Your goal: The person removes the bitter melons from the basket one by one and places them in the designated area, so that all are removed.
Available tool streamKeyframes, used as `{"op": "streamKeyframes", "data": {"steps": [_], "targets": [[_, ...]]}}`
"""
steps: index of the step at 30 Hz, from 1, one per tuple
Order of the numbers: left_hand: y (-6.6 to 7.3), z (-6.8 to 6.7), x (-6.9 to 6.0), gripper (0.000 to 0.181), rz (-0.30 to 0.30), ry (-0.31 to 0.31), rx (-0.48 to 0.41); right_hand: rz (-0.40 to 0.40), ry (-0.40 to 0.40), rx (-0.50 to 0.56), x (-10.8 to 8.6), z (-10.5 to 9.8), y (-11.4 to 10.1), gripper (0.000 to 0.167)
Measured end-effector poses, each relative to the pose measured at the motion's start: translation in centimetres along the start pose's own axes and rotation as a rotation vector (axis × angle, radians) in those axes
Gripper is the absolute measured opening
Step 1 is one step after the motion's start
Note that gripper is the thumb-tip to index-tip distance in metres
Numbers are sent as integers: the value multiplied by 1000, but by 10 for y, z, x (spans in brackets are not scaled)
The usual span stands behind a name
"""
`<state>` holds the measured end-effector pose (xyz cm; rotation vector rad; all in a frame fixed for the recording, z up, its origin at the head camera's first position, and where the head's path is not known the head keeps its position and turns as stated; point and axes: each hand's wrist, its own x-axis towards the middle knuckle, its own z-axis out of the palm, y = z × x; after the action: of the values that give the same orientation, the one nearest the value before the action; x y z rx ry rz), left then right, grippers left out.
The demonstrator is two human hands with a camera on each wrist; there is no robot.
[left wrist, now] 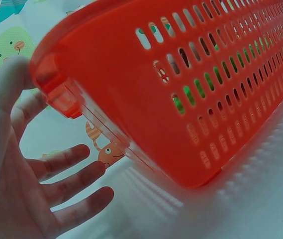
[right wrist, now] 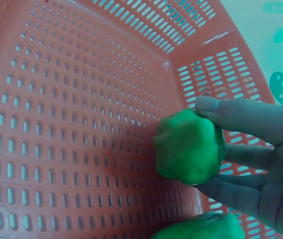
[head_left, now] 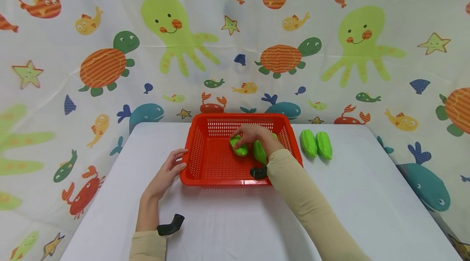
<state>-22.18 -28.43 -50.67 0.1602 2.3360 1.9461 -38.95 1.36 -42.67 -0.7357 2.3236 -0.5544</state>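
Note:
A red plastic basket (head_left: 220, 171) with slotted walls stands on the white table. My left hand (head_left: 169, 172) is at its left rim; in the left wrist view, the topmost digits touch the rim's corner while the other fingers (left wrist: 79, 186) spread loosely outside the wall. Inside the basket, my right hand (head_left: 253, 133) holds a green ridged fruit (right wrist: 188, 147) between thumb and fingers. Another green ridged fruit (head_left: 259, 153) lies in the basket just right of it, partly hidden by my right arm.
Two more green ridged fruits (head_left: 309, 143) lie side by side on the table (head_left: 367, 195), right of the basket. A curtain (head_left: 242, 81) printed with sea animals hangs behind the table. Black wrist mounts (head_left: 171, 225) sit on both arms.

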Motion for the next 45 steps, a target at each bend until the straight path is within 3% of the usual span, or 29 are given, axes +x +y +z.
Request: {"op": "streamKeyframes", "data": {"steps": [25, 34, 45], "targets": [[1, 1, 0, 56, 3, -3, 1, -9, 39, 22, -2, 1, 3, 46], [0, 0, 1, 57, 1, -1, 3, -57, 43, 59, -9, -13, 0, 43], [0, 0, 2, 58, -2, 0, 7, -105, 150, 79, -31, -34, -7, 44]]}}
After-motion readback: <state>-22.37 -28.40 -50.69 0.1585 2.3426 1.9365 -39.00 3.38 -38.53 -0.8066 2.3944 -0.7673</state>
